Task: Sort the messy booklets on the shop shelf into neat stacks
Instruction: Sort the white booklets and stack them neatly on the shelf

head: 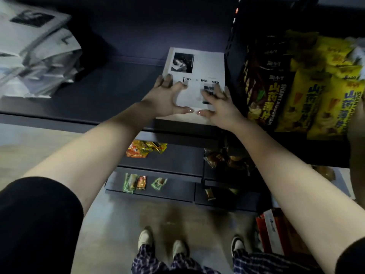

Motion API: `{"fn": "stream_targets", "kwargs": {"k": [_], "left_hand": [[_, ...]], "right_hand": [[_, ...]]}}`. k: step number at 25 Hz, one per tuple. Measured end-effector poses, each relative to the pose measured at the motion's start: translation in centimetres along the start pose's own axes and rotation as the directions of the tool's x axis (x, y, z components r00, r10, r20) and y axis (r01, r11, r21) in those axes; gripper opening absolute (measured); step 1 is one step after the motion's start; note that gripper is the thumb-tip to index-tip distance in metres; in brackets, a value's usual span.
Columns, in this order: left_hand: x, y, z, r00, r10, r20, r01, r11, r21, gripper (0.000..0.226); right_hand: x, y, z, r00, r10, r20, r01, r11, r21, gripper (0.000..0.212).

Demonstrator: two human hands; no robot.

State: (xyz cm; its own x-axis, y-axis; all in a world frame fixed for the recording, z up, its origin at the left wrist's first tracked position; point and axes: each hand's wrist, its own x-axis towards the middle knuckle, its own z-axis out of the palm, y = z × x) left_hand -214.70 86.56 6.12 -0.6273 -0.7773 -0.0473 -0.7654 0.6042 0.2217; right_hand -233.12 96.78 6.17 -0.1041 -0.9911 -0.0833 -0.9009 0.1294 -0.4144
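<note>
**On the dark shelf: one pile squared, one heap at risk**

At the far left of the dark grey metal shelf (118, 80), a loose heap of white paper booklets with black cover photographs (35, 56) is seen slumped and fanned, its edges out of line. It is too blurred for a count. A slide over the front lip is judged possible if copies are pulled from low in that heap, since thin paper covers offer little friction.

Further right, the left hand (166, 97) is laid with fingers spread on the left part of the neat white booklet stack (199, 64), its thumb along the near edge. Nothing is gripped. The stack is placed at the right end of the shelf, close to the front lip and just beside the slotted upright (230, 46).

The right hand (219, 107) is spread likewise on the right part of the cover, its thumb tip nearly meeting the other. If uneven pressure is applied, the top copies may be skewed and the alignment lost.

Beyond the upright, dark brown and yellow foil snack bags (316, 99) are stood leaning. They may be brushed by the right wrist and tipped.

The booklets are flat, rectangular and sharp-cornered. The shelf is smooth and hard, and the bags are puffy, creased and shiny.
</note>
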Motion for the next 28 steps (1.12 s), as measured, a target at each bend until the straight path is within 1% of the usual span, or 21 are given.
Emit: {"fn": "stream_targets", "kwargs": {"k": [3,5,8,10,12,15,20,25,28], "left_hand": [[-0.1,0.1,0.5,1.0,-0.017,0.023,0.016,0.999,0.033,0.088],[-0.1,0.3,0.4,0.999,-0.02,0.029,0.019,0.999,0.048,0.088],[-0.3,0.3,0.3,1.0,-0.015,0.002,0.015,0.998,0.061,0.088],[-0.4,0.4,0.6,1.0,-0.002,-0.014,0.003,0.998,0.063,0.088],[-0.4,0.3,0.7,0.999,0.013,-0.032,-0.011,0.998,0.063,0.089],[-0.4,0.3,0.6,0.997,0.031,-0.071,-0.026,0.998,0.06,0.089],[-0.3,0.2,0.9,0.998,0.028,-0.05,-0.026,0.998,0.049,0.093],[-0.3,0.1,0.7,0.999,0.025,-0.037,-0.023,0.999,0.042,0.095],[-0.4,0.2,0.8,0.998,0.034,-0.05,-0.031,0.998,0.052,0.098]], "right_hand": [[0.2,-0.3,-0.3,0.997,0.036,0.065,-0.03,0.996,-0.088,0.072],[0.9,-0.9,-1.2,0.993,0.059,0.107,-0.038,0.981,-0.192,0.076],[1.7,-2.7,-1.6,0.978,0.13,0.16,-0.076,0.948,-0.308,0.087],[1.6,-3.8,-0.5,0.975,0.172,0.141,-0.111,0.925,-0.363,0.097],[1.4,-4.2,0.6,0.976,0.188,0.11,-0.135,0.917,-0.376,0.104],[1.8,-3.9,0.3,0.976,0.177,0.13,-0.123,0.932,-0.34,0.108],[2.0,-3.7,0.4,0.98,0.157,0.126,-0.106,0.935,-0.34,0.112],[2.0,-3.6,0.5,0.985,0.153,0.085,-0.114,0.929,-0.351,0.113],[2.0,-3.6,0.7,0.984,0.154,0.085,-0.114,0.927,-0.356,0.113]]}}
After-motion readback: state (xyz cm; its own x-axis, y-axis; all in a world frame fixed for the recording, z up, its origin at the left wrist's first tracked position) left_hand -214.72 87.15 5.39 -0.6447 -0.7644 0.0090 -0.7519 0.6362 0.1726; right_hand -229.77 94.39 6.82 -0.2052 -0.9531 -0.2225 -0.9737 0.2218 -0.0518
